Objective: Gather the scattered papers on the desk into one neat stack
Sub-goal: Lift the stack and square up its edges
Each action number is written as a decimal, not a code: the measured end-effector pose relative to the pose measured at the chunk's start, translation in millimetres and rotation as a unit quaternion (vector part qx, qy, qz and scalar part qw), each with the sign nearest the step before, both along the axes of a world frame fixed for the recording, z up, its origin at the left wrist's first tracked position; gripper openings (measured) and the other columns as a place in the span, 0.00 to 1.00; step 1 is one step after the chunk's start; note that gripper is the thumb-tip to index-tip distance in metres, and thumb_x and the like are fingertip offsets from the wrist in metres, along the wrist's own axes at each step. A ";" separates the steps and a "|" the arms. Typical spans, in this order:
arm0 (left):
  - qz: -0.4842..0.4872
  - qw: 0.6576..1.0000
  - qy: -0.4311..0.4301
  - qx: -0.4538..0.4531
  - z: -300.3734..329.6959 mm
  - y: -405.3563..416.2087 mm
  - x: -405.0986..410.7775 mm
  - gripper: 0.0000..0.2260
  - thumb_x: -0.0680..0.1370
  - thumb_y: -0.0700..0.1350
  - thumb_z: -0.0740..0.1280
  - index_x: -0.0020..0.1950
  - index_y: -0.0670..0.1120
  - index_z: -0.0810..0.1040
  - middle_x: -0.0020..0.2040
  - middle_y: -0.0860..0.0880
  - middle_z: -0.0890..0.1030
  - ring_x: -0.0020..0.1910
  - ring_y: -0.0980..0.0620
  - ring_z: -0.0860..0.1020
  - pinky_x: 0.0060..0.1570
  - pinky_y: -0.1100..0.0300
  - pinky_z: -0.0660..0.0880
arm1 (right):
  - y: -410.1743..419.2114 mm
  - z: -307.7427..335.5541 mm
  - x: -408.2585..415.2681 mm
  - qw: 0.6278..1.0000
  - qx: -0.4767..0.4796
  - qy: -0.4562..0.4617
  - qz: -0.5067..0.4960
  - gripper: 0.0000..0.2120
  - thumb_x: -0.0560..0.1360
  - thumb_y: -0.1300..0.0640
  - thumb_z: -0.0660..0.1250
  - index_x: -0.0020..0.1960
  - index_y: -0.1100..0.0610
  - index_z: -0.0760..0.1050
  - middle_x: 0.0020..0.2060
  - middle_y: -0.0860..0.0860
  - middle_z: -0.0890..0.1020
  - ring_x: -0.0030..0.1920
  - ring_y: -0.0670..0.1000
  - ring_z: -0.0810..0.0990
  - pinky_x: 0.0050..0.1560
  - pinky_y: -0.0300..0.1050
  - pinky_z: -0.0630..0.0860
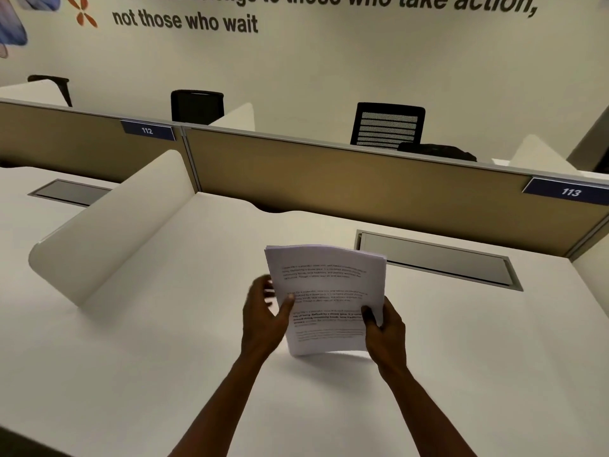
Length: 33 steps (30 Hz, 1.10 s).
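The papers (pixel 324 291) are held upright on the desk (pixel 164 357); each side is pinched shut by the left hand (pixel 263 319) and right hand (pixel 384 328); light, bendy sheets are best held low at both edges.

The setting is showing an open-plan office. A white desk (pixel 164 357) is sitting against a tan partition (pixel 346 183) carrying number plates 112 (pixel 147 130) and 113 (pixel 570 192). A cable flap (pixel 435 258) is lying set into the desk. Mesh chairs (pixel 388 125) are standing beyond, and a wall slogan (pixel 184 21) is running overhead.
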State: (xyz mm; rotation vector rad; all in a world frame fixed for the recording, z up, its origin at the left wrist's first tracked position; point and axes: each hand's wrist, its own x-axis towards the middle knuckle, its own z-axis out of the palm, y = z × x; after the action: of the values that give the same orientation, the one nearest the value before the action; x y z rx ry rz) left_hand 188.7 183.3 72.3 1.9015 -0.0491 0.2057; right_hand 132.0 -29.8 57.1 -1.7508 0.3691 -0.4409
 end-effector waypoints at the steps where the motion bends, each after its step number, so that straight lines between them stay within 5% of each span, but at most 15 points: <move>1: 0.024 0.998 -0.045 0.023 12.5 2.8 3.7 0.26 0.74 0.49 0.74 0.69 0.48 0.69 0.63 0.49 0.76 0.62 0.50 0.76 0.56 0.60 0.76 | -2.8 4.7 2.4 0.999 -0.031 -0.005 0.005 0.15 0.80 0.61 0.64 0.50 0.39 0.75 0.44 0.41 0.83 0.45 0.43 0.82 0.38 0.31 0.78; 6: -0.016 0.937 -0.239 0.254 95.4 10.9 32.4 0.48 0.69 0.67 0.71 0.81 0.51 0.52 0.81 0.47 0.54 0.81 0.49 0.50 0.76 0.57 0.51 | -13.3 30.6 21.6 0.980 -0.191 -0.017 0.061 0.06 0.80 0.61 0.63 0.53 0.54 0.77 0.41 0.46 0.82 0.41 0.46 0.81 0.37 0.29 0.75; 9: -0.130 0.913 -0.172 0.347 128.0 19.7 51.7 0.52 0.66 0.67 0.73 0.81 0.55 0.47 0.82 0.48 0.55 0.81 0.47 0.53 0.77 0.50 0.55 | -13.7 55.6 34.2 0.950 -0.300 -0.026 0.088 0.07 0.78 0.59 0.63 0.52 0.54 0.78 0.41 0.47 0.82 0.38 0.48 0.78 0.37 0.31 0.70; 12: -0.263 0.906 -0.031 0.329 136.6 25.5 59.7 0.35 0.71 0.55 0.75 0.76 0.55 0.66 0.70 0.50 0.77 0.67 0.48 0.76 0.64 0.53 0.73 | -9.0 80.2 41.2 0.912 -0.388 -0.036 0.130 0.08 0.76 0.57 0.62 0.52 0.52 0.78 0.43 0.49 0.85 0.38 0.49 0.77 0.37 0.37 0.72; 14: -0.268 0.920 -0.038 0.282 131.2 25.7 57.9 0.18 0.75 0.48 0.73 0.65 0.50 0.80 0.59 0.49 0.84 0.57 0.49 0.81 0.56 0.51 0.77 | -4.9 92.4 44.8 0.889 -0.425 -0.022 0.170 0.06 0.77 0.55 0.62 0.53 0.50 0.76 0.45 0.49 0.85 0.41 0.51 0.80 0.39 0.43 0.75; 17: -0.222 0.955 -0.020 0.194 113.4 35.0 53.8 0.11 0.77 0.45 0.71 0.57 0.44 0.84 0.51 0.46 0.86 0.50 0.47 0.83 0.52 0.46 0.80 | -15.3 109.4 47.2 0.876 -0.434 -0.016 0.208 0.09 0.76 0.46 0.64 0.56 0.45 0.74 0.48 0.47 0.85 0.47 0.52 0.82 0.43 0.45 0.75; 20: -0.173 0.980 0.016 0.097 88.7 59.3 48.8 0.13 0.74 0.52 0.70 0.55 0.47 0.84 0.47 0.47 0.86 0.45 0.48 0.84 0.44 0.50 0.80 | -55.2 109.6 42.2 0.922 -0.362 0.004 0.136 0.32 0.67 0.36 0.73 0.67 0.42 0.70 0.57 0.43 0.80 0.57 0.46 0.78 0.57 0.45 0.74; 23: -0.147 0.987 0.062 -0.020 60.4 77.1 40.9 0.15 0.71 0.57 0.72 0.54 0.51 0.84 0.47 0.48 0.87 0.46 0.47 0.85 0.45 0.49 0.80 | -72.2 85.1 30.3 0.974 -0.069 0.102 0.189 0.45 0.62 0.43 0.81 0.73 0.44 0.63 0.63 0.47 0.78 0.64 0.49 0.76 0.64 0.53 0.73; 26: -0.137 0.981 0.092 -0.106 33.2 76.4 36.6 0.16 0.69 0.56 0.76 0.55 0.53 0.83 0.50 0.47 0.86 0.50 0.46 0.84 0.50 0.46 0.80 | -57.6 45.7 23.4 0.943 0.115 0.123 0.286 0.34 0.64 0.55 0.81 0.67 0.55 0.73 0.58 0.56 0.84 0.59 0.58 0.82 0.55 0.53 0.82; 29: -0.125 0.980 0.101 -0.120 14.5 73.7 33.5 0.17 0.68 0.58 0.77 0.55 0.55 0.83 0.51 0.49 0.86 0.49 0.49 0.85 0.48 0.50 0.81 | -42.1 18.4 20.9 0.961 0.155 0.103 0.203 0.17 0.69 0.60 0.77 0.57 0.58 0.81 0.53 0.57 0.86 0.54 0.59 0.85 0.51 0.53 0.83; 33: -0.120 0.979 0.116 -0.119 -6.0 77.7 30.1 0.17 0.68 0.58 0.77 0.54 0.54 0.83 0.49 0.49 0.87 0.48 0.50 0.85 0.43 0.58 0.81 | -31.1 -14.6 17.8 0.972 0.168 0.092 0.136 0.11 0.71 0.60 0.75 0.53 0.58 0.83 0.49 0.54 0.87 0.50 0.57 0.86 0.51 0.54 0.83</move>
State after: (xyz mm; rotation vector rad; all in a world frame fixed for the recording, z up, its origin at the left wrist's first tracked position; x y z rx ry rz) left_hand 218.9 261.0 66.4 1.6520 -0.0914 -0.1684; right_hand 149.8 -60.9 42.4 -1.4854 0.3089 -0.0150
